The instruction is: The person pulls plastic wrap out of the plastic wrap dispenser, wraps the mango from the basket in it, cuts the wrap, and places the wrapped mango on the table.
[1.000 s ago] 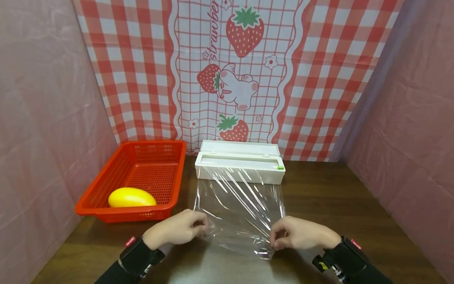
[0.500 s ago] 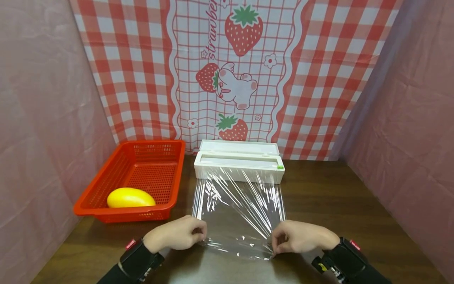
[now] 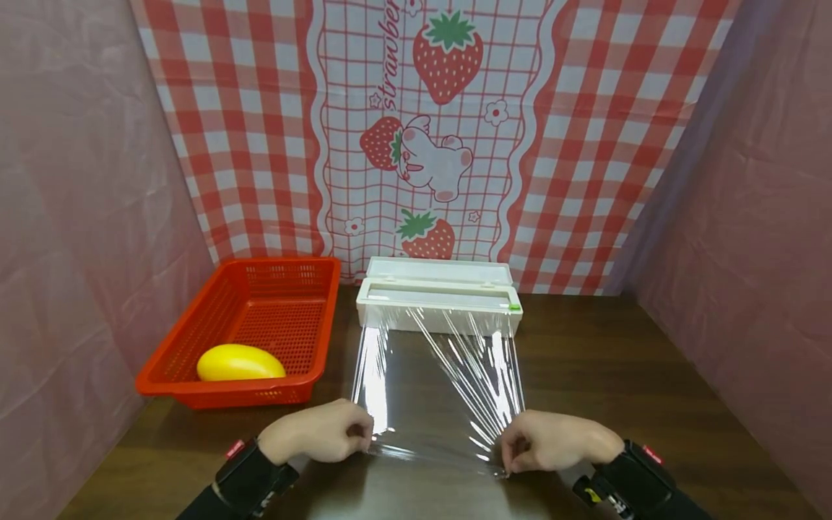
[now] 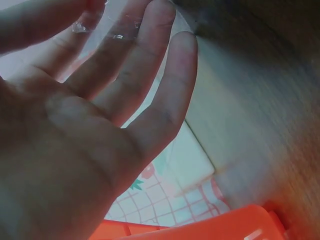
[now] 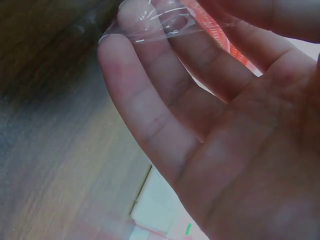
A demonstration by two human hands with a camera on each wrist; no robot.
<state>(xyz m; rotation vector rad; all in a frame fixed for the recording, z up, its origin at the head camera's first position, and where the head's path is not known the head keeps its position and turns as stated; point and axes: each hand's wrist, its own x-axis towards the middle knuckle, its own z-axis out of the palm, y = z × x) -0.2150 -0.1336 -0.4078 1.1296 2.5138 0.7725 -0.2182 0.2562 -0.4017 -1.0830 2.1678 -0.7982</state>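
Observation:
A sheet of clear plastic wrap [image 3: 429, 390] stretches toward me from a white wrap dispenser box [image 3: 438, 320] whose lid is raised. My left hand [image 3: 328, 431] pinches the sheet's near left corner between thumb and fingers. At the near right corner my right hand [image 3: 552, 442] pinches it too. Both wrist views show film at the fingertips, with the other fingers [image 4: 160, 95] loosely bent. Shiny creases run along both sides of the film, more of them on the right. A small green piece [image 3: 514, 307] sits at the box's right end.
Left of the box stands a red plastic basket [image 3: 325, 325] with a yellow oval fruit-like object [image 3: 240, 362] near its front wall. The wooden table [image 3: 604, 361] is bounded by pink cloth [image 3: 747, 217] at the sides and a checked strawberry cloth [image 3: 260, 144] behind.
Both hands have come slightly nearer to me. The film, slack and wrinkled a second ago, is now tauter and flatter, its near edge straighter. Box and basket stay put.

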